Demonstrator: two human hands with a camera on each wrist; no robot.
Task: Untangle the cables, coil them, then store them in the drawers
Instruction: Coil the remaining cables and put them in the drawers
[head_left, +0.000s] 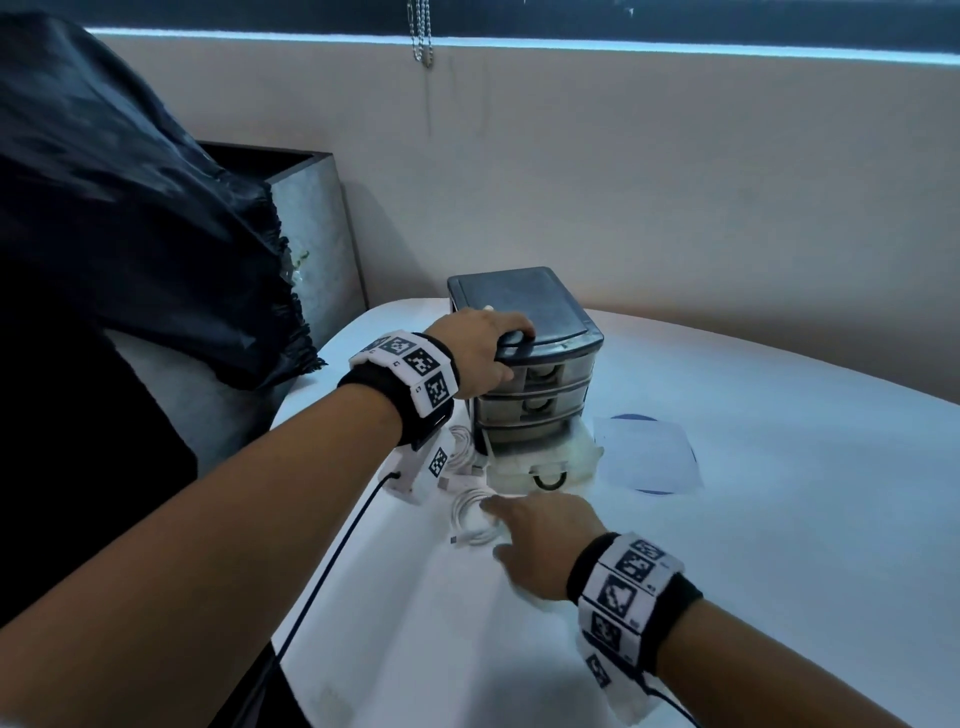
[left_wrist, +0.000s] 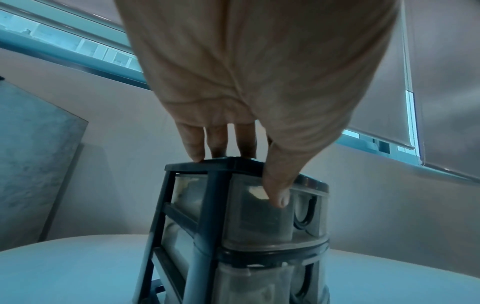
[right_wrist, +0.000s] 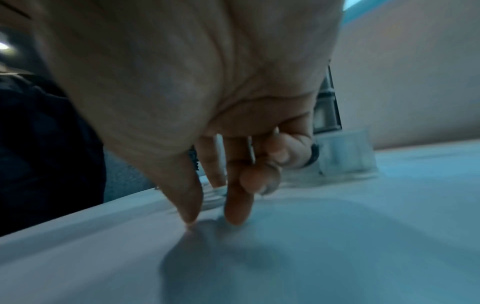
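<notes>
A small dark drawer unit (head_left: 535, 312) with three clear drawers stands on the white table (head_left: 727, 519). Its bottom drawer (head_left: 545, 462) is pulled out. My left hand (head_left: 517, 353) rests on the unit, fingers (left_wrist: 194, 144) flat on the lid and thumb down the top drawer's front (left_wrist: 259, 216). A coiled white cable (head_left: 470, 519) lies in front of the open drawer. My right hand (head_left: 491, 527) reaches down at it, thumb and fingertips (right_wrist: 236, 216) on the table either side of the blurred cable (right_wrist: 213, 195). A second white cable (head_left: 460, 447) lies left of the unit.
A sheet of paper (head_left: 647, 452) over a blue disc lies right of the drawers. A black cloth-covered bulk (head_left: 130, 208) and a grey panel (head_left: 311, 228) stand at the left, past the table's curved edge. A black wire (head_left: 332, 561) hangs from my left wrist.
</notes>
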